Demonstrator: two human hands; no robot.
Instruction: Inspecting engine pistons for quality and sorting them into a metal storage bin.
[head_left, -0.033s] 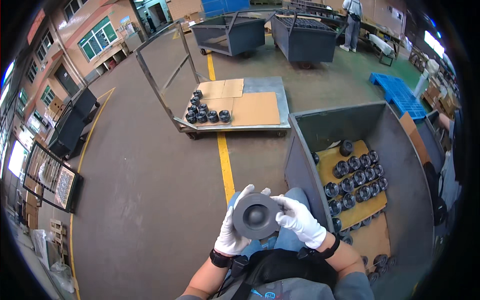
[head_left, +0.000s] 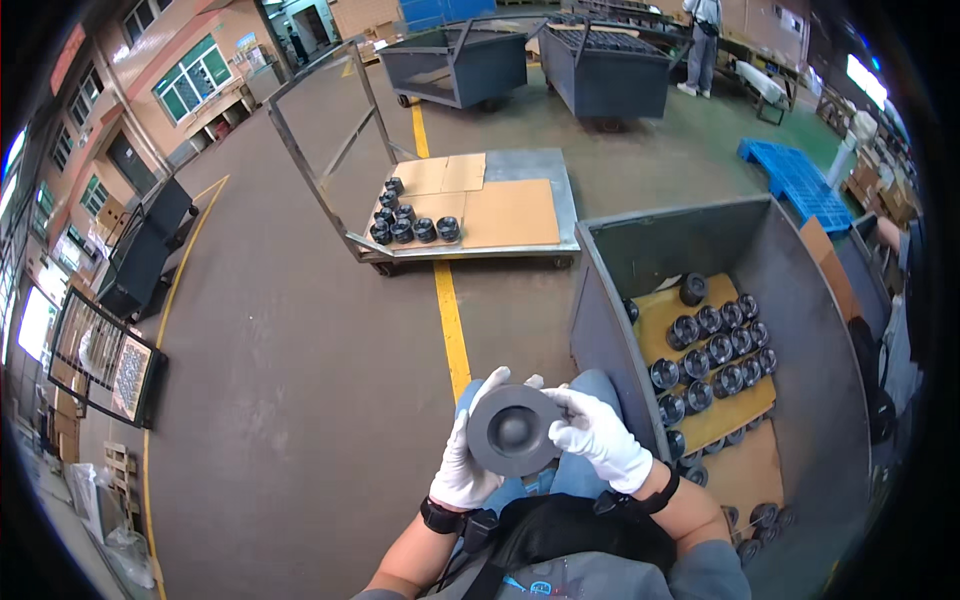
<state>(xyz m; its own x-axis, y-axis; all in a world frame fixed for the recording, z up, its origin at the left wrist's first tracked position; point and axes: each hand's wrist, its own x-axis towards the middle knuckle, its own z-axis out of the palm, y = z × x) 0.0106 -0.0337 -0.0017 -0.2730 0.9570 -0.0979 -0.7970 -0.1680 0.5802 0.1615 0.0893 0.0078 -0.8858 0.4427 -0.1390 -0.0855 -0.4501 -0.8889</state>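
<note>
Flat brown cardboard sheets (head_left: 500, 205) cover the deck of a low metal cart (head_left: 560, 165), which stands beyond the grey bin (head_left: 600, 330) across a yellow floor line (head_left: 450, 320). More cardboard lines the bin, under rows of dark round metal parts (head_left: 715, 355); a small cluster of the same parts (head_left: 405, 225) sits on the cart. Just left of the bin, both white-gloved hands hold a dull grey metal disc (head_left: 512, 430) with a dished centre. The left hand (head_left: 465, 460) cups its left edge, the right hand (head_left: 598, 440) pinches its right edge; each grip is closed on the disc.
</note>
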